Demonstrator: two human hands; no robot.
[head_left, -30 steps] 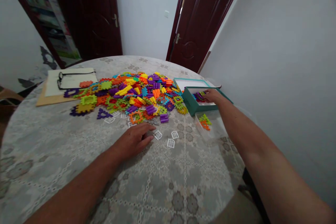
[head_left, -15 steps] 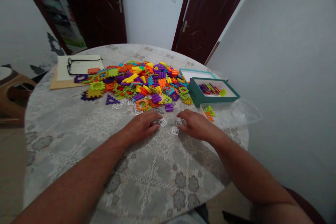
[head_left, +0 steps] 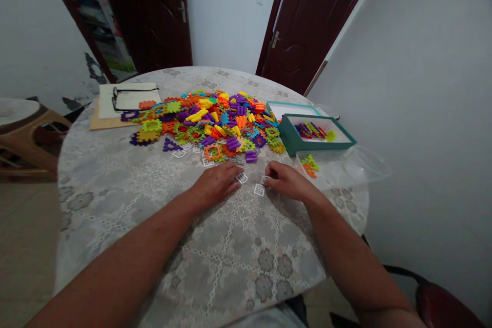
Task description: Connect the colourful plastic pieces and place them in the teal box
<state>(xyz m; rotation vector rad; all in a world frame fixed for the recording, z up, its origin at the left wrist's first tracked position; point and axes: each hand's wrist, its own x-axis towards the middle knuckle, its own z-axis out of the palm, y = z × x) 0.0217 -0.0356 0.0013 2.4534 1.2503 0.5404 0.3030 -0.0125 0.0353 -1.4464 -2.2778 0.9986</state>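
Note:
My left hand (head_left: pixel 218 182) rests on the tablecloth, thumb and forefinger apart around a small white window-shaped piece (head_left: pixel 242 178). Facing it, my right hand (head_left: pixel 287 180) has its thumb and fingers pinched together on another white window piece (head_left: pixel 265 179), mostly hidden by the fingers. A third white lattice window piece (head_left: pixel 259 190) lies flat just left of my right thumb. Beyond my hands spreads a heap of colourful plastic building pieces (head_left: pixel 215 118), with purple ridged pieces (head_left: pixel 251 156) at its near edge.
A green box (head_left: pixel 319 146) holding coloured pieces stands at right, its lid (head_left: pixel 292 106) behind. A clear plastic container (head_left: pixel 346 170) with a few pieces lies nearer. Glasses (head_left: pixel 115 98) rest on paper (head_left: pixel 134 96) at left. The patterned tablecloth (head_left: pixel 215 266) covers a round table.
My right fingers have closed on the white window piece they hovered over. My left hand stays by its piece. The whole view has shifted slightly.

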